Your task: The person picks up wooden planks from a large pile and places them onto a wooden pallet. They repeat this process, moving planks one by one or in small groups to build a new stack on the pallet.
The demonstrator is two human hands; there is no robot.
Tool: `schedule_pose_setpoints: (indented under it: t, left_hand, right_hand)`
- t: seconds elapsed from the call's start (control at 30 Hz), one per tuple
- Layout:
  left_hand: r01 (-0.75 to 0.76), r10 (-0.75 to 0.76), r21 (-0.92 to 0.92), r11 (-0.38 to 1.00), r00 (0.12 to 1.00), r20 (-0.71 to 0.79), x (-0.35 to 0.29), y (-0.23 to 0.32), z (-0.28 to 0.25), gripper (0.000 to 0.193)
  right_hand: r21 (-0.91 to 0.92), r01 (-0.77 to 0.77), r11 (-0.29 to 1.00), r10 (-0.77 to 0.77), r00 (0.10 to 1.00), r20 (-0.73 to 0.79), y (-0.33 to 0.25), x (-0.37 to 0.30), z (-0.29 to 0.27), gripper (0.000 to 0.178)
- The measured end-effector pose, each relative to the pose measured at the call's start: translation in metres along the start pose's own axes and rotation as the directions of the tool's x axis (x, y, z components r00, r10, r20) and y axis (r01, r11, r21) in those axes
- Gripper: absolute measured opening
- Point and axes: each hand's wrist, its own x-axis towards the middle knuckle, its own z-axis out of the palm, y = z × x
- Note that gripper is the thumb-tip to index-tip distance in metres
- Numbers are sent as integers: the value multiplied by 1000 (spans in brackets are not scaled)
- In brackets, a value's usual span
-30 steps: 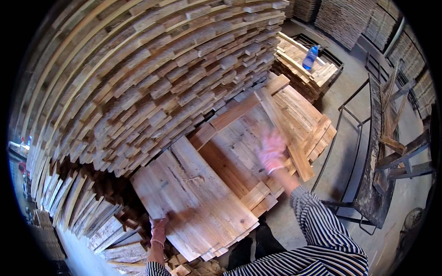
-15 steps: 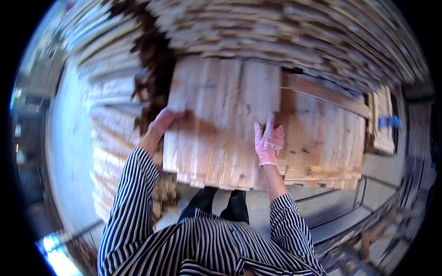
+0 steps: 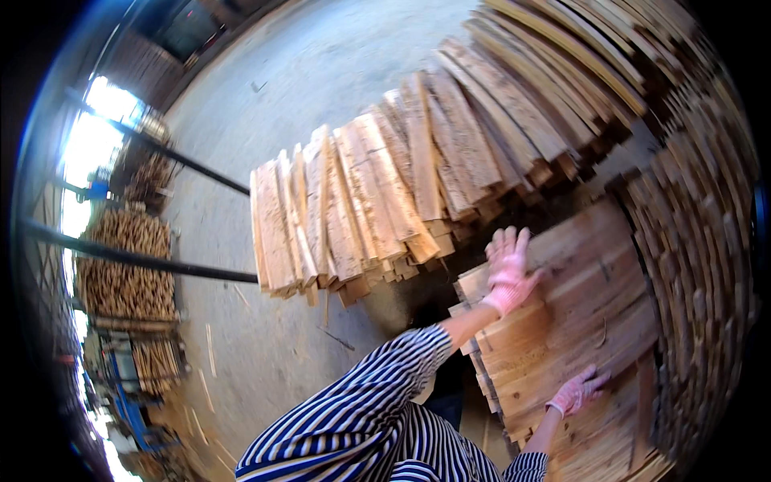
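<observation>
My left hand lies flat and open on the far edge of the plank stack, right hand flat nearer me, gripping nothing. Loose boards lean left; top planks could slide if I push unevenly.

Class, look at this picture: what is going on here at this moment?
A person in a striped top and pink gloves is working at a stack of flat wooden boards. The left hand lies flat on the stack's top near its far edge, and the right hand rests spread on the boards nearer the body. A separate pile of planks lies on the concrete floor beyond.
</observation>
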Motion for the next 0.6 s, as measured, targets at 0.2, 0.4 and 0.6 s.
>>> schedule_pose_setpoints:
  t: [0.2, 0.4, 0.6]
  left_hand:
    - [331, -266, 239, 913, 926, -266, -30, -163, -91, 105]
    - [655, -660, -125, 745, 698, -279, 30, -256, -161, 93]
    - [740, -740, -28, 672, 669, -75, 57, -305, -189, 78]
  right_hand:
    - [-250, 215, 944, -252, 959, -127, -28, -1, -7, 70]
    - [474, 689, 548, -794, 607, 37, -193, -141, -36, 64]
    - [678, 650, 342, -938, 278, 206, -360, -276, 20, 66]
